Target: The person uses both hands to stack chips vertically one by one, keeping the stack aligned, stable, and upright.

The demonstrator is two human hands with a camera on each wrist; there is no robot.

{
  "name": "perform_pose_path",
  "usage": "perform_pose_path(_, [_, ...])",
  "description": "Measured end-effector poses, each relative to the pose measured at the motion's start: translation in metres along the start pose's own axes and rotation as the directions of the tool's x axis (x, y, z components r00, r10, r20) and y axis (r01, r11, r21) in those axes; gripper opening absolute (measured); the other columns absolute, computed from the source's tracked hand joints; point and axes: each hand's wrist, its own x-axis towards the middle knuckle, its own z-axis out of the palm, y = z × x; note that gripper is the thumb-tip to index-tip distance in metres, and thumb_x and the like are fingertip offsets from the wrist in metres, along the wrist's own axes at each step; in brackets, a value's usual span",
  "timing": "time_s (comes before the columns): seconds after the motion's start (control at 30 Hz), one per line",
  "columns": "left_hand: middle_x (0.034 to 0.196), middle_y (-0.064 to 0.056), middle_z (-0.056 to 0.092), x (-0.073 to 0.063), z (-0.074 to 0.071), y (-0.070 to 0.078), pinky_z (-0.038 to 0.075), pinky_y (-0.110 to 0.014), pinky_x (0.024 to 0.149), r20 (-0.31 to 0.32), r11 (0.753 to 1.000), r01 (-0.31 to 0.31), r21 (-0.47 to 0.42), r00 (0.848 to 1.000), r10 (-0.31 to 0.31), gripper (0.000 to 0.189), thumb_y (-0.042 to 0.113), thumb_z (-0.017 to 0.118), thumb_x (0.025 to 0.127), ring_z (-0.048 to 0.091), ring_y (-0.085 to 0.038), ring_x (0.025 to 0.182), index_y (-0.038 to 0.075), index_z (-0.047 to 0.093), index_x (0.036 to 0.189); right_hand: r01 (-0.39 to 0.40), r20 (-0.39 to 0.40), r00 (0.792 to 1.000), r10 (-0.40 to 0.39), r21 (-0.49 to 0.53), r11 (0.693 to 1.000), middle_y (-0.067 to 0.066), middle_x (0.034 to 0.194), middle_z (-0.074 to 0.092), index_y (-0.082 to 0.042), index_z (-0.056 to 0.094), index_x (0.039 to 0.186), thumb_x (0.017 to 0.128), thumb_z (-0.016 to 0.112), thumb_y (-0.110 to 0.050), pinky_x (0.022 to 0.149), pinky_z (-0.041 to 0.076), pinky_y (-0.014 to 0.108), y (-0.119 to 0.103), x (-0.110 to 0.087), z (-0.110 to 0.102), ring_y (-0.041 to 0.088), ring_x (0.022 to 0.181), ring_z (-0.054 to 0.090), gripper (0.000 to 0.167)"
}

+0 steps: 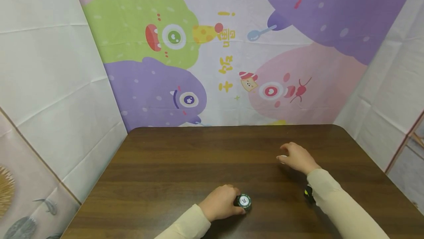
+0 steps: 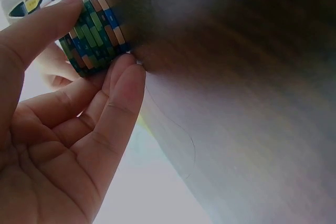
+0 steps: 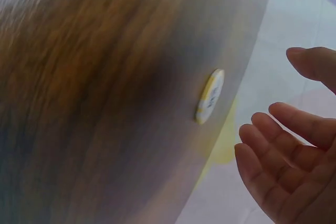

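Near the front of the table, my left hand [image 1: 221,203] holds a short stack of poker chips [image 1: 244,201], whose green top chip faces up. The left wrist view shows the green, blue and tan edges of this stack [image 2: 94,36] between the thumb and the fingertips. Farther back on the right, my right hand [image 1: 299,159] hovers above the table, fingers apart and slightly bent, holding nothing. A single white and yellow poker chip [image 3: 211,97] lies flat on the wood just ahead of those fingertips [image 3: 245,136] in the right wrist view.
The brown wooden table [image 1: 165,158] has rounded far corners. Right behind its far edge hangs a cloth printed with cartoon monsters [image 1: 232,110], and white cloth panels [image 1: 59,81] stand at both sides. A dark strap [image 1: 308,192] circles the right wrist.
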Motion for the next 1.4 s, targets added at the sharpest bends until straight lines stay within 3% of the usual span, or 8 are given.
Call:
perform_pose_path(0.17, [0.086,0.009,0.068,0.001,0.000,0.000,0.047,-0.018,0.068,0.000,1.000,-0.002,0.000,1.000,0.002,0.033,0.039,0.082,0.076,0.057,0.000,0.075,0.013,0.071,0.094,-0.054,0.074,0.996,0.054,0.007,0.999,0.027,0.119,0.064,0.010,0.059,0.123,0.088,0.068,-0.029,0.087,0.050,0.054,0.008,0.003,0.002,0.040,0.104,0.063,0.054])
perform_pose_path(0.4, [0.085,0.009,0.068,0.001,0.001,-0.001,0.047,-0.018,0.067,-0.001,1.000,0.000,0.002,1.000,0.000,0.032,0.039,0.082,0.076,0.056,0.000,0.075,0.014,0.071,0.093,-0.071,0.147,0.986,0.078,-0.049,0.996,0.024,0.114,0.064,0.012,0.058,0.122,0.084,0.074,-0.034,0.082,0.049,0.048,0.015,0.005,0.009,0.027,0.092,0.061,0.062])
perform_pose_path(0.63, [0.087,0.009,0.069,0.001,0.001,0.000,0.048,-0.018,0.069,0.001,1.000,0.006,-0.001,1.000,-0.006,0.033,0.039,0.082,0.077,0.058,-0.001,0.077,0.013,0.071,0.095,-0.039,0.120,0.992,0.048,-0.079,0.996,0.018,0.101,0.063,0.009,0.063,0.111,0.081,0.076,-0.030,0.076,0.048,0.044,0.018,0.005,0.011,0.024,0.084,0.057,0.051])
perform_pose_path(0.83, [0.089,0.008,0.069,0.000,0.001,0.000,0.049,-0.019,0.070,0.001,1.000,0.006,-0.001,1.000,-0.006,0.035,0.039,0.082,0.077,0.059,-0.001,0.078,0.013,0.071,0.097,-0.028,0.105,0.994,0.035,-0.073,0.997,0.008,0.081,0.059,-0.003,0.065,0.082,0.081,0.076,-0.025,0.064,0.041,0.035,0.021,0.006,0.009,0.020,0.072,0.048,0.024])
perform_pose_path(0.93, [0.088,0.008,0.069,0.000,0.001,0.000,0.048,-0.019,0.070,0.001,1.000,0.006,-0.001,1.000,-0.006,0.034,0.039,0.082,0.077,0.058,-0.001,0.078,0.013,0.071,0.096,-0.032,0.114,0.993,0.039,-0.066,0.997,0.003,0.072,0.056,-0.007,0.062,0.072,0.082,0.075,-0.023,0.059,0.037,0.031,0.021,0.008,0.008,0.017,0.065,0.044,0.023])
perform_pose_path(1.4, [0.086,0.009,0.068,0.001,0.002,-0.001,0.048,-0.018,0.069,-0.008,1.000,-0.006,0.009,1.000,0.006,0.033,0.040,0.082,0.076,0.057,0.000,0.076,0.014,0.071,0.095,-0.058,0.124,0.990,0.065,-0.058,0.997,-0.001,0.068,0.055,-0.009,0.061,0.069,0.083,0.071,-0.020,0.058,0.037,0.031,0.025,0.011,0.011,0.015,0.061,0.043,0.021])
